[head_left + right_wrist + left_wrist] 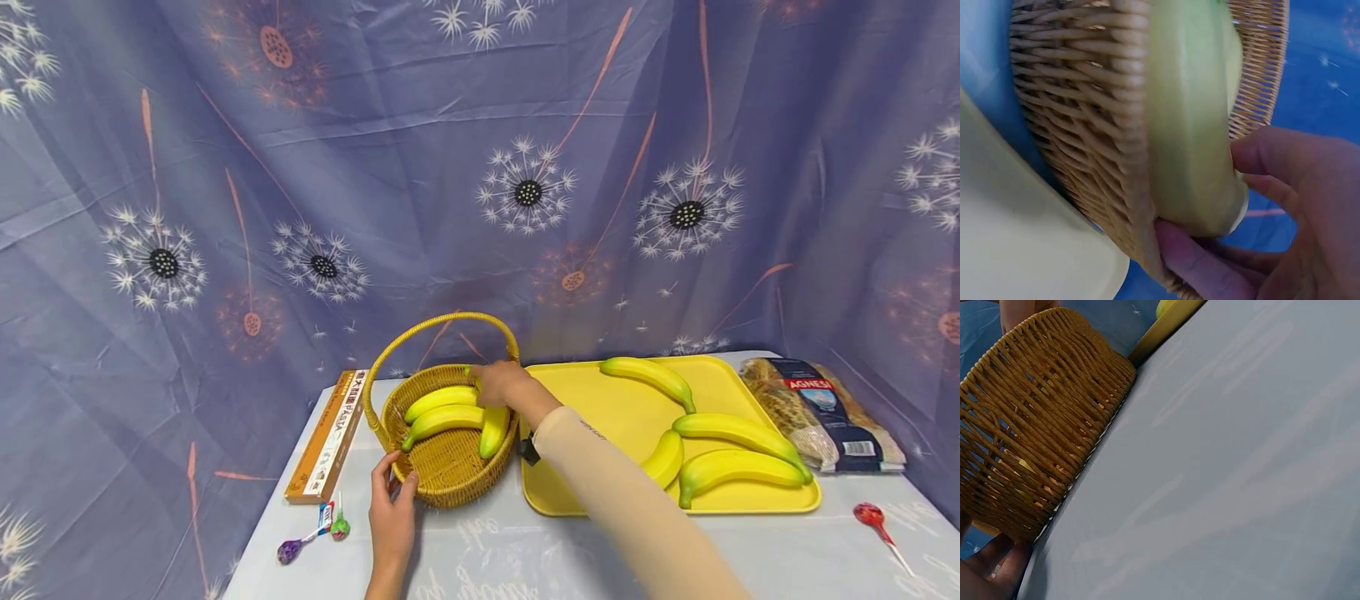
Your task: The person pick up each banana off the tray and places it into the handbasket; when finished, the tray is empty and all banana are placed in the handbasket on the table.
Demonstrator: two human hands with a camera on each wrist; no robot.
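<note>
A wicker basket [453, 487] with a tall arched handle stands on the table, two yellow bananas [444, 419] lying side by side in it. At its front left rim, my left hand [392, 521] grips the wicker; its fingers also show low in the left wrist view. My right hand [504, 387] reaches over the basket's right side and pinches one end of another banana [1191, 125]. That banana lies along the inside of the right wall, close against the rim. To the right, a yellow tray [577, 400] carries several more bananas [738, 433].
Left of the basket lies a long pasta box [327, 437], with a purple lollipop [289, 551] and a green lollipop [340, 527] in front. A pasta bag [821, 412] and a red lollipop [870, 514] are at the right. A patterned cloth [420, 167] hangs behind.
</note>
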